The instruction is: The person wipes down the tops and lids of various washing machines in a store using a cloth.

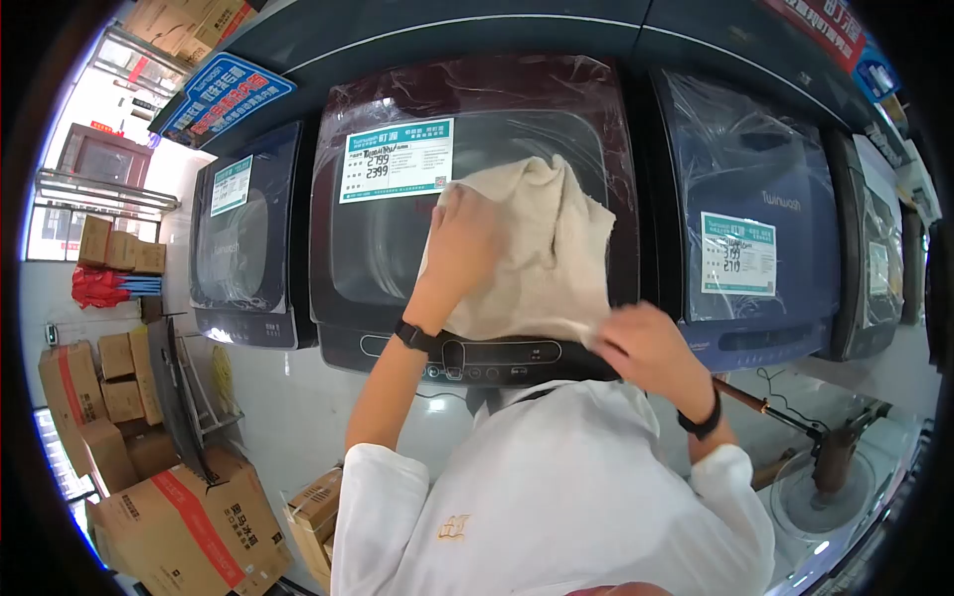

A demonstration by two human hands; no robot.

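Note:
A beige cloth (556, 223) lies rumpled over the lid of a dark red top-loading washing machine (378, 248). My left hand (465, 243), slightly blurred, is closed at the cloth's left edge, its fingers bent over the fabric. At the lower right corner, my right hand (641, 343) pinches the cloth and draws the edge taut near the machine's front rim. Left of the cloth, a white and green price card (396, 161) is stuck on the lid. Clear plastic film covers the machine, and its control panel (497, 355) runs along the front.
A dark washing machine (238, 238) stands on the left and a blue one (760, 219) on the right, both film-wrapped. Cardboard boxes (189, 526) are stacked at the lower left beside a folding ladder (204, 382). A brown-handled stand (835, 462) is at the lower right.

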